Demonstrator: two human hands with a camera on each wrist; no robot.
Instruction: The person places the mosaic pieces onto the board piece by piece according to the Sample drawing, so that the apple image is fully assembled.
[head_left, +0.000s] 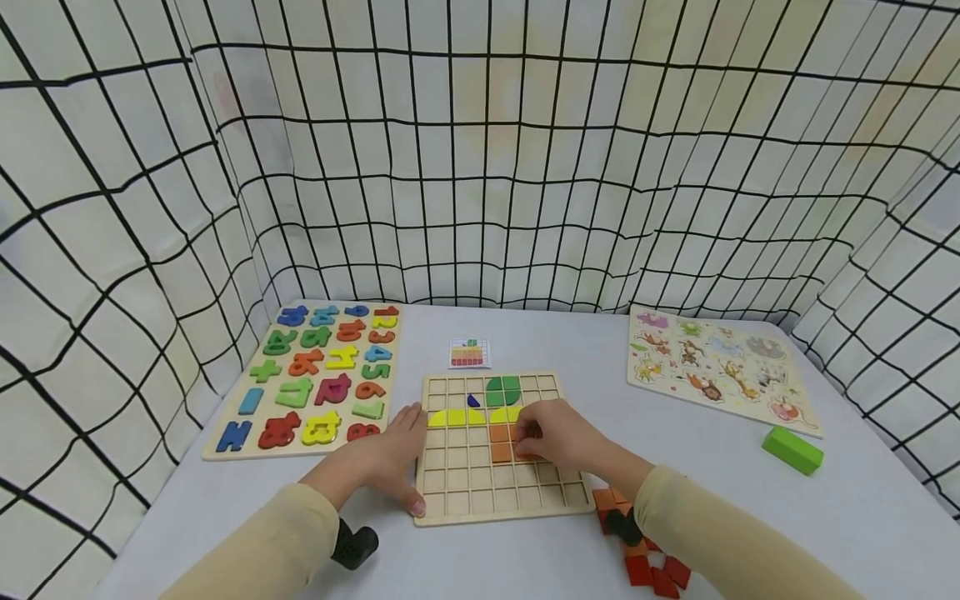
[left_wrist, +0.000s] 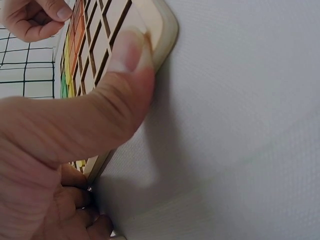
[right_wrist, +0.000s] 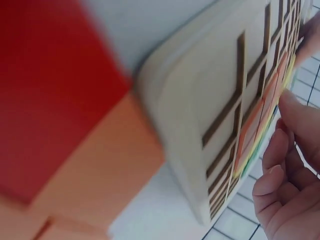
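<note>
A wooden grid board (head_left: 457,504) lies flat on the table with flat coloured tiles in some of its cells: green pieces (head_left: 502,392), yellow pieces (head_left: 457,417), a small blue piece (head_left: 473,401) and several orange square tiles (head_left: 500,451). Along its left side rests my left hand (head_left: 390,458), the thumb (left_wrist: 127,52) at the near corner and the fingers farther up that edge. My right hand (head_left: 558,437) reaches over the board from the right, its curled fingertips down at the orange tiles. I cannot tell whether a tile sits between those fingertips.
Loose red and orange tiles (head_left: 639,570) lie under my right wrist. A small picture card (head_left: 470,353) is behind the board. At left stands a letter-and-number puzzle (head_left: 300,379); at right are an animal puzzle (head_left: 720,367) and a green block (head_left: 792,450). Black netting (head_left: 487,179) surrounds the table.
</note>
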